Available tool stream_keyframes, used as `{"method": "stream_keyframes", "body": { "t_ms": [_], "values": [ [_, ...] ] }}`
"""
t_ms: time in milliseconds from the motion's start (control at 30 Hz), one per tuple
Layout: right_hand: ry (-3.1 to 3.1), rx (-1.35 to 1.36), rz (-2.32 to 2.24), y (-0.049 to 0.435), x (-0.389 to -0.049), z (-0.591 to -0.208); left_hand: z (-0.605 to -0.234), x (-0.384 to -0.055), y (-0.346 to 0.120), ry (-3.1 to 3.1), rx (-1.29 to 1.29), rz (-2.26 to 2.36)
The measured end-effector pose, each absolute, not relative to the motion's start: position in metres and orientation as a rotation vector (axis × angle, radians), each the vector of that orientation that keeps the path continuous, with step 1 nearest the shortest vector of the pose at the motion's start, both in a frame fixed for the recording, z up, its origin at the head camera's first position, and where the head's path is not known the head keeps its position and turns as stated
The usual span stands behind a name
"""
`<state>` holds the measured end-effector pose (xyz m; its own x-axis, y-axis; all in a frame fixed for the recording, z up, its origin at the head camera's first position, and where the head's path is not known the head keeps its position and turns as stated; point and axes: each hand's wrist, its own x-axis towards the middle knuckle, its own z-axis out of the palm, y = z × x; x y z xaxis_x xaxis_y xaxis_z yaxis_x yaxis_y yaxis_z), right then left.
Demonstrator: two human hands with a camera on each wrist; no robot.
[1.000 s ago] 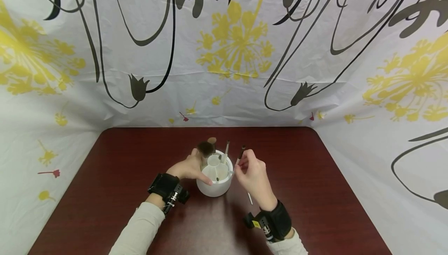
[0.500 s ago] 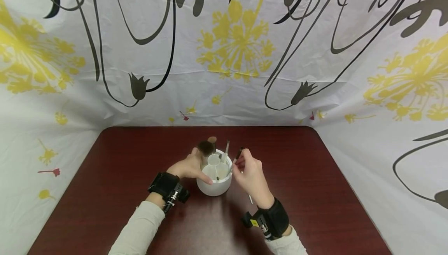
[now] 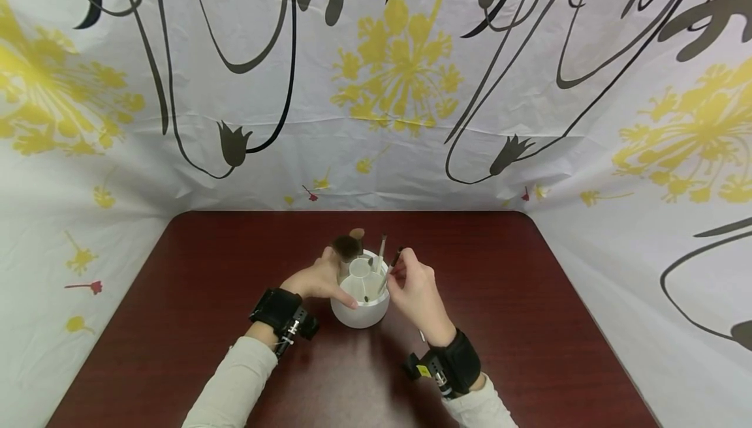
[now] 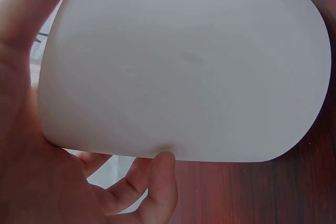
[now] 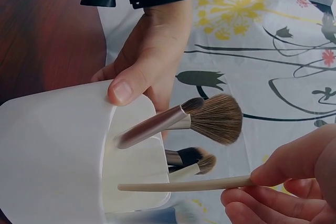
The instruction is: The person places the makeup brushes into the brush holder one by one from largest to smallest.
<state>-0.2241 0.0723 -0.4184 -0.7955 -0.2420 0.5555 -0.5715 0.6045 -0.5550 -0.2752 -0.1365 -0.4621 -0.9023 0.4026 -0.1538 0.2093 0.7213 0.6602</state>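
On the table sits a white round makeup brush holder [image 3: 360,316] with inner dividers. My left hand [image 3: 318,279] grips its left side, thumb on the front rim; in the left wrist view fingers curl along the holder's white wall [image 4: 184,66]. My right hand [image 3: 418,290] pinches a slim makeup brush [image 3: 392,263] near its dark head, which points up. The brush's pale handle [image 5: 178,186] slants down over the right compartment, its end overlapping the opening. A large fluffy brush [image 5: 220,121] and a pink-handled brush [image 5: 152,127] stand in the holder.
Behind the right wrist, a thin white stick-like thing [image 3: 422,336] lies mostly hidden on the dark red table [image 3: 499,284]. Several other brushes rise from the holder's back and right, including a light-handled brush [image 3: 380,252]. A patterned curtain [image 3: 376,89] hangs behind the table.
My right hand has moved left with the slim brush, bringing its handle end from beside the rim to over the right compartment. The left hand keeps its grip.
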Motion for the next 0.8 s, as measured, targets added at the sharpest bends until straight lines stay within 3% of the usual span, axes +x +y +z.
{"method": "stream_keyframes", "body": {
  "t_ms": [800],
  "values": [
    [-2.435,0.660,1.047,0.0646,-0.2323,-0.4275,-0.4629,-0.2753,-0.1361,2.641,0.461,0.965]
  ]
}}
